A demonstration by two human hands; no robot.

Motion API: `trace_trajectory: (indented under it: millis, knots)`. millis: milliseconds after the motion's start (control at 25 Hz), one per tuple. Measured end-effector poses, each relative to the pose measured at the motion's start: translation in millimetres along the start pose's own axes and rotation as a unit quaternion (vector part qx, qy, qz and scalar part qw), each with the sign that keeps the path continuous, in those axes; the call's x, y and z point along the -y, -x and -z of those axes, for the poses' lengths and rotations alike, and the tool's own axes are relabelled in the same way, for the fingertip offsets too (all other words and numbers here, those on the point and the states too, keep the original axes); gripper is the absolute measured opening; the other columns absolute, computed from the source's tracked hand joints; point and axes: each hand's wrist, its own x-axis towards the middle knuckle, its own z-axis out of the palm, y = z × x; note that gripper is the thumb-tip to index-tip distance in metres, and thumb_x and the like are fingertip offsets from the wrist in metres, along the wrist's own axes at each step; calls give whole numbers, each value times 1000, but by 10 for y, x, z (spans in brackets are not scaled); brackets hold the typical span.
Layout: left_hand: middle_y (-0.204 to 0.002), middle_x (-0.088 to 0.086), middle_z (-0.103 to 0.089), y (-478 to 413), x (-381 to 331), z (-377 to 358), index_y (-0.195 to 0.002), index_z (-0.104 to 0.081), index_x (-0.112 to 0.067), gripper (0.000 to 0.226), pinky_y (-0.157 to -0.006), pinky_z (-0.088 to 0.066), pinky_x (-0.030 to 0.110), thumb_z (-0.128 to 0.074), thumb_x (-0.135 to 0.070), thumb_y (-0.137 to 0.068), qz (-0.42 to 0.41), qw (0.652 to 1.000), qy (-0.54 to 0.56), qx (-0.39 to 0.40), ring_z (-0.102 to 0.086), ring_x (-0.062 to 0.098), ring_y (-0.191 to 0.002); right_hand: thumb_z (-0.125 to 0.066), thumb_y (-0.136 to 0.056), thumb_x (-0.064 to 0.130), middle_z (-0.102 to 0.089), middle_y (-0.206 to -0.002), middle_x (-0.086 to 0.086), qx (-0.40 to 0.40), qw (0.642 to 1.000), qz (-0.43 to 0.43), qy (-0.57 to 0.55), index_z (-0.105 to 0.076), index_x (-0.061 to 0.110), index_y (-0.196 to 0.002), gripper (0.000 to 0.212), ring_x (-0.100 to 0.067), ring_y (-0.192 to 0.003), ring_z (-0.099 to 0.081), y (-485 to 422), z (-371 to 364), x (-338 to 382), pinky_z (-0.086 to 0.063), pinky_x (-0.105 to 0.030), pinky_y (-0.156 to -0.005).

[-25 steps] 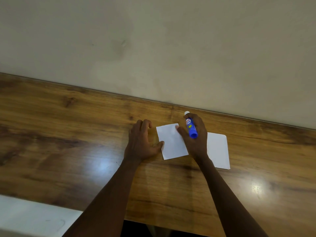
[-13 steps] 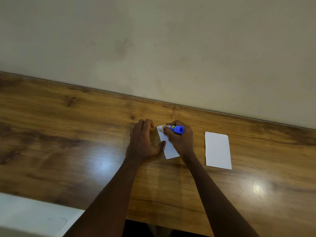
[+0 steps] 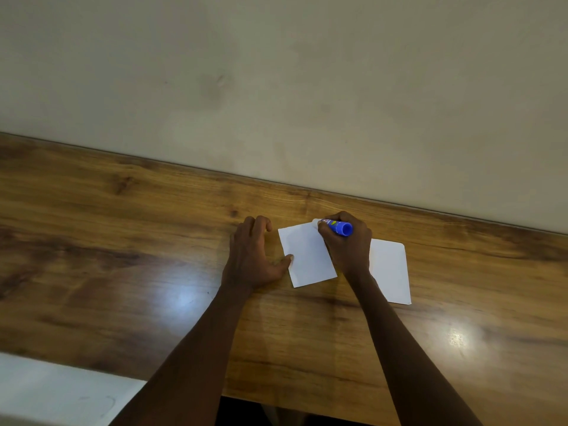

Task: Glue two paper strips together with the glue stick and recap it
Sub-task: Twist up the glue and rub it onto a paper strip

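At the near edge, lower left: pale white surface [image 3: 46, 392], blurred, couldn't tell what it was. Near centre, dark gap [image 3: 246, 412] under the tabletop [image 3: 123, 272] edge. Tabletop was glossy wood-grain brown, two light glares [image 3: 184, 298] on it, one left of the forearms [image 3: 196, 348], one right. Both bare forearms reached over it and covered part of the grain. Further in, left hand [image 3: 255, 256] rested on the wood, fingers [image 3: 261, 222] loosely bent and grasping nothing, thumb tip touching the left edge of the left paper strip [image 3: 307, 256]. That strip lay flat, tilted slightly. Beside it, right hand [image 3: 347, 250] was clenched round the glue stick [image 3: 336, 226], blue body, white tip down on the strip's far right corner. Right hand and wrist hid the left part of the right paper strip [image 3: 390, 269], which lay flat just beside the first; whether the two touched, couldn't tell. Beyond, plain beige wall [image 3: 276, 87] met the tabletop's far edge, faint smudges on it.
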Motion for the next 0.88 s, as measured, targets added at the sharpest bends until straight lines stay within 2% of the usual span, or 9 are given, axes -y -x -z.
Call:
trace_trajectory:
  millis: [160, 280, 360, 440, 560, 640, 760, 880]
  knots:
    - [-91, 15, -57, 2, 3, -3, -94, -34, -21, 58, -72, -36, 30, -68, -45, -54, -9, 1000, -6, -6, -53, 26, -82, -64, -79, 15, -59, -83, -3, -7, 1000, -10, -16, -60, 3, -90, 16, -9, -64, -50, -9, -15, -11, -42, -14, -60]
    - [-93, 13, -56, 6, 14, -2, -95, -34, -21, 57, -72, -37, 31, -62, -52, -56, -10, 1000, -8, -4, -52, 25, -84, -61, -82, 23, -61, -89, -4, -36, 993, -42, -104, -57, 13, -97, 19, -16, -72, -56, 34, -29, -23, -51, -28, -66]
    - [-93, 13, -56, 7, 1, 7, -95, -34, -21, 57, -73, -36, 31, -64, -49, -55, -9, 1000, -7, -6, -51, 24, -85, -56, -84, 31, -62, -91, -5, -56, 982, -72, -166, -56, 16, -106, 26, -15, -68, -58, 70, -26, -3, -50, -18, -57]
    - [-94, 14, -55, 10, -3, 14, -95, -33, -22, 57, -73, -35, 31, -67, -46, -55, -4, 1000, -6, -1, -50, 24, -85, -53, -87, 30, -62, -93, -1, -45, 982, -72, -169, -55, 16, -113, 30, -10, -66, -59, 143, -45, 20, -48, -9, -53]
    - [-93, 14, -54, 4, 1, 20, -95, -34, -21, 57, -70, -37, 30, -65, -49, -57, -12, 1000, -13, 4, -49, 23, -83, -60, -83, 22, -57, -105, 2, 8, 996, -16, -88, -55, 12, -117, 35, -8, -77, -57, 350, -95, 60, -45, -2, -59]
    - [-92, 13, -53, 17, -4, 35, -95, -35, -21, 54, -71, -36, 30, -63, -49, -58, -11, 1000, -3, 9, -45, 20, -82, -62, -81, 17, -58, -115, -3, 55, 997, 41, 27, -54, 12, -119, 38, -11, -92, -55, 473, -118, 53, -40, -2, -73]
    - [-89, 12, -54, 10, -35, 71, -94, -37, -21, 52, -68, -37, 27, -60, -51, -59, -13, 1000, 13, 16, -45, 17, -80, -57, -82, 4, -39, -140, -7, 157, 972, 54, 166, -39, 20, -132, 55, -18, -124, -42, 559, -71, 95, -38, -21, -99]
    - [-84, 5, -53, 30, -37, 87, -91, -40, -23, 41, -64, -39, 22, -53, -52, -67, 1, 997, 75, 12, -49, 17, -73, -57, -82, 3, -28, -146, -4, 216, 955, 54, 197, -29, 23, -136, 65, -19, -132, -33, 566, -20, 165, -34, -30, -107]
